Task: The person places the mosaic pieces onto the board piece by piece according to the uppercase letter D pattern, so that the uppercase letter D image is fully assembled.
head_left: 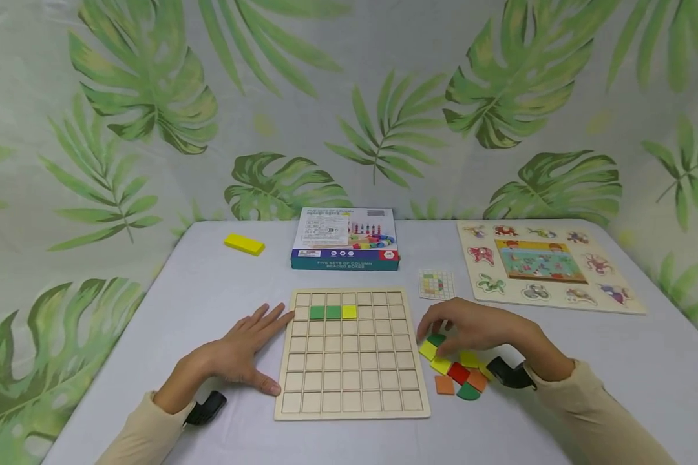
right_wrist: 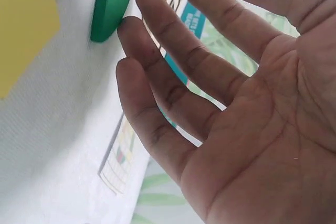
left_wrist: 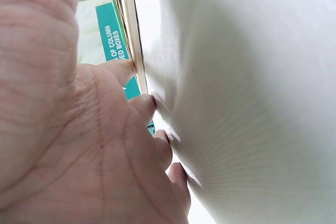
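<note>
A wooden grid board [head_left: 349, 361] lies flat on the table, with two green squares [head_left: 325, 312] and a yellow square [head_left: 349, 312] side by side in its second row. My left hand [head_left: 238, 349] is spread at the board's left side, fingertips and thumb at its edge. Over a loose pile of coloured pieces hovers my right hand [head_left: 471, 326], its fingers loosely bent. Its thumb and index finger are apart on either side of a yellow piece [head_left: 427, 350]. A green rounded piece [right_wrist: 111, 10] lies right by its fingertips in the right wrist view.
Red [head_left: 458, 372], orange [head_left: 444, 385] and green pieces lie below the right hand. Behind it is a small printed pattern card [head_left: 435, 284]. A game box [head_left: 344, 258] stands behind the board, a yellow block [head_left: 244, 244] to its left, an animal puzzle board [head_left: 558, 298] to the right.
</note>
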`<state>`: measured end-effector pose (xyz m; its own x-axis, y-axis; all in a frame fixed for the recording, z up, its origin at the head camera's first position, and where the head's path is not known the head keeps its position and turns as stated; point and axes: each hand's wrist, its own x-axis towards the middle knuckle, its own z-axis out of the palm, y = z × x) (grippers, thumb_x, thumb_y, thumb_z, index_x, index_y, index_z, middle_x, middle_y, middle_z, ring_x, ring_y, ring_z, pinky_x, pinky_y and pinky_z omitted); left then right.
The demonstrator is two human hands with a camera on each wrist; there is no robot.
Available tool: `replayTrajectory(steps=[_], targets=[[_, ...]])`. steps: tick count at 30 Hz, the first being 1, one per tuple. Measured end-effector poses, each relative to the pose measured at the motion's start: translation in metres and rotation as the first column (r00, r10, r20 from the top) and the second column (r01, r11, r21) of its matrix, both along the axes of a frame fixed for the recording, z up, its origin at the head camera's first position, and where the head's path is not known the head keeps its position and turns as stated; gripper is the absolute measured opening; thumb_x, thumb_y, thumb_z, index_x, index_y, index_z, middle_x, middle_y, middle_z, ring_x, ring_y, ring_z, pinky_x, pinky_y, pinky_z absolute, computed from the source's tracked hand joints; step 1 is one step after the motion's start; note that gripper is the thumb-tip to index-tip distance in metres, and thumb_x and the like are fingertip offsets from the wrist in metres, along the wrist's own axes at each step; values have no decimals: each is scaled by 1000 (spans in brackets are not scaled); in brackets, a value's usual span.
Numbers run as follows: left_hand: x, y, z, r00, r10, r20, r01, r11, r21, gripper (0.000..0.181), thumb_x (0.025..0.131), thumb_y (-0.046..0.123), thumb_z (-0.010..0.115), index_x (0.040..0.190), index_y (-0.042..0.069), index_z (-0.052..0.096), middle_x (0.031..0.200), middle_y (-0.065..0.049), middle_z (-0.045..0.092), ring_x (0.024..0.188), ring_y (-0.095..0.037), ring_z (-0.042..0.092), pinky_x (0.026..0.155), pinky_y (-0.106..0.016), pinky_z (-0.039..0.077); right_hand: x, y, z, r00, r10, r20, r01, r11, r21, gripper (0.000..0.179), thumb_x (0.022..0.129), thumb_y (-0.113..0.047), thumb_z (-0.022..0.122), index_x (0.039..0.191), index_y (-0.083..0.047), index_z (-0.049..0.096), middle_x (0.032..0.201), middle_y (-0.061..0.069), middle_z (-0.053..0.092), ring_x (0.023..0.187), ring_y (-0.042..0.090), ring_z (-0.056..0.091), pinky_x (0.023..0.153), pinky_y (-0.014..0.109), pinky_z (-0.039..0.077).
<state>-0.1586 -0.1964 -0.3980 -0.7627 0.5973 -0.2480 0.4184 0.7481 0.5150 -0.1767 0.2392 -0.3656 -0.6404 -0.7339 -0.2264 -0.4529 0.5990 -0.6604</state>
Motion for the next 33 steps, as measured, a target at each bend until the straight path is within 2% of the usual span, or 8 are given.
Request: replayTrajectory(steps=[5, 11, 23, 33], targets=[[1, -1, -2, 1000, -6, 7, 6, 1000, 12, 127, 67, 59, 86, 161, 11, 16, 169, -18, 5, 153, -47, -3, 117, -70, 4, 0, -2, -4, 1000, 7, -13, -7, 1000, 5, 24, 86, -15, 79, 109, -17, 71, 108, -6, 69, 97, 17, 62, 91, 37, 52], [1, -1, -1, 1000, -11, 13, 10, 1000, 24, 126, 67, 58, 87, 161, 11, 16, 169, -18, 5, 153, -47, -4, 117, -70, 4, 2, -5, -8, 999, -21, -28, 22, 999, 29, 24, 84, -9, 78, 105, -17, 70, 105, -5, 66, 95, 17, 58, 90, 37, 51], [-1, -1, 1, 1000, -8, 2, 8, 1000, 16, 127, 67, 58, 87, 161, 11, 16, 169, -18, 6, 153, -47, -4, 117, -70, 4, 4, -13, -4, 995, -57, -84, 68, 989, 128, 22, 83, -9, 80, 100, -22, 71, 101, -7, 62, 94, 16, 55, 87, 36, 51], [1, -1, -1, 1000, 5, 5, -5, 1000, 24, 128, 65, 57, 88, 161, 11, 17, 169, -17, 6, 153, -46, -3, 118, -69, 5, 4, -14, -6, 994, -75, -79, 84, 989, 121, 22, 83, -11, 82, 93, -20, 65, 92, -7, 60, 88, 16, 54, 80, 29, 50]])
